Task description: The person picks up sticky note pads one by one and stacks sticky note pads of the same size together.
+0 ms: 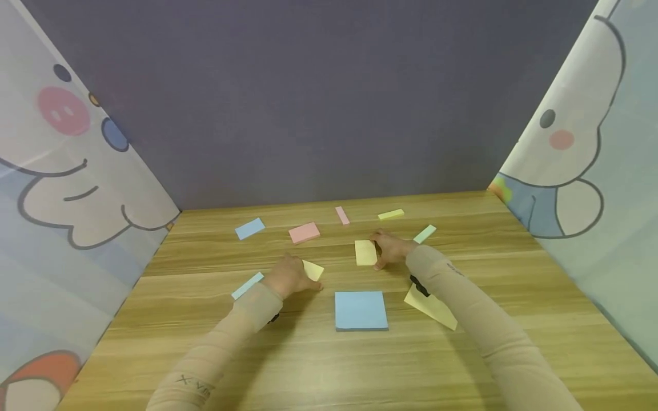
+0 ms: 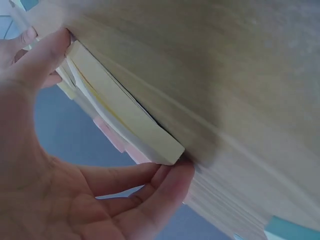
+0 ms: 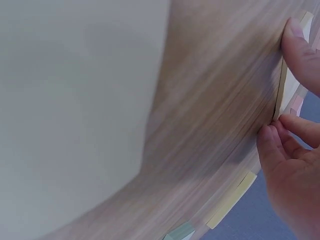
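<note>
The head camera looks forward and down over the bench (image 1: 319, 374) to the dark wall (image 1: 329, 103). The wrist cameras sit close and low, tilted, facing the left hand (image 2: 55, 185) and right hand (image 3: 295, 175), which the head view shares from farther off.

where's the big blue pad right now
In the head view, the big blue pad lies just right of centre, nearer the camera than the left hand and right hand, left of the large yellow pad.

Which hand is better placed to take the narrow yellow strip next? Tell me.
Likely the right hand: the narrow yellow strip lies just beyond it and farther from the left hand. The right must first release its yellow pad.
</note>
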